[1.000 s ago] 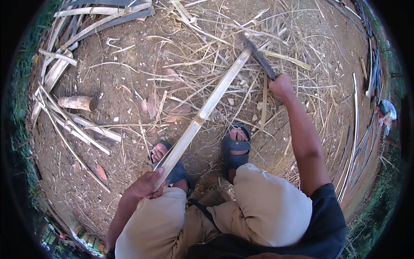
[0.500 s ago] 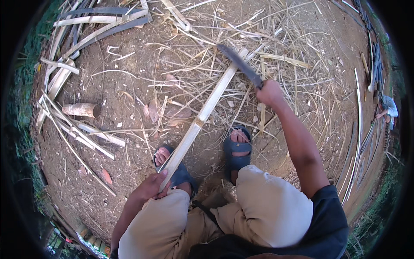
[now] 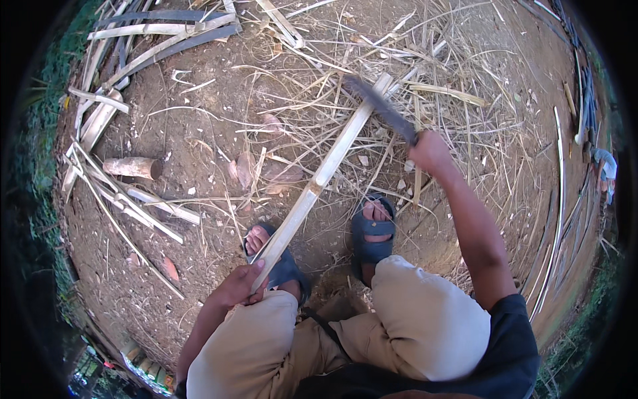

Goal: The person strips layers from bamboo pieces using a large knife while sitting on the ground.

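My left hand is closed round the near end of a long pale split bamboo strip, beside my left knee. The strip slants away to the upper right and has a brown node near its middle. My right hand grips the handle of a machete, whose dark blade points to the upper left. That blade lies across the strip near its far end; whether it touches cannot be told. Most of the handle is hidden in my fist.
Thin shavings litter the dirt beyond my sandalled feet. Split bamboo pieces are heaped at the left, near a short log. Long strips lie along the right, where another person is at the edge.
The whole view has shifted slightly, moving things a little to the right in the picture. The machete blade sits slightly nearer along the strip. Both hands keep their holds.
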Demonstrator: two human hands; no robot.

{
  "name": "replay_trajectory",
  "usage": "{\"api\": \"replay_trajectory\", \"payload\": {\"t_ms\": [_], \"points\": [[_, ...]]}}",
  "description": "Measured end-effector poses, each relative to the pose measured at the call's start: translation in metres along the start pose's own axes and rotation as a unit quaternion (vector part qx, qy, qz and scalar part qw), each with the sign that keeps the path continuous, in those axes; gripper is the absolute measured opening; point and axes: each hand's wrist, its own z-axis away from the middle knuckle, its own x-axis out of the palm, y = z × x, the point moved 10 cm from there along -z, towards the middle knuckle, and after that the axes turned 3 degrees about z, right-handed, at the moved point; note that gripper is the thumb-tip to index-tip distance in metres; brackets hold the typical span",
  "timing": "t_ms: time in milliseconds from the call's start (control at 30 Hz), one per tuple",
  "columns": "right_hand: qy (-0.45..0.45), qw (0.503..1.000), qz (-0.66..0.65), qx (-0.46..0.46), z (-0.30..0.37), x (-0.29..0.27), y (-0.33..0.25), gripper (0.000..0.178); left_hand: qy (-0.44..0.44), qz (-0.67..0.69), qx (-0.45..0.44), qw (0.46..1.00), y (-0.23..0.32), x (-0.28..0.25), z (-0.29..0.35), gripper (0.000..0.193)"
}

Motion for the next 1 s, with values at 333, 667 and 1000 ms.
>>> {"api": "replay_trajectory", "payload": {"t_ms": [333,667,1000], "points": [[-0.029,0.960,-0.019,-0.278,0.142,0.058,-0.122,0.024,0.021,-0.013,-0.006,1.000,0.009,0.004,0.012,0.062],[0.006,0.961,-0.004,-0.276,0.145,0.041,-0.131,0.030,0.021,-0.007,0.010,1.000,0.047,0.008,-0.007,0.066],[-0.019,0.968,0.032,-0.249,0.140,0.042,-0.119,0.027,0.043,-0.016,0.033,0.998,0.057,0.014,-0.018,0.058]]}}
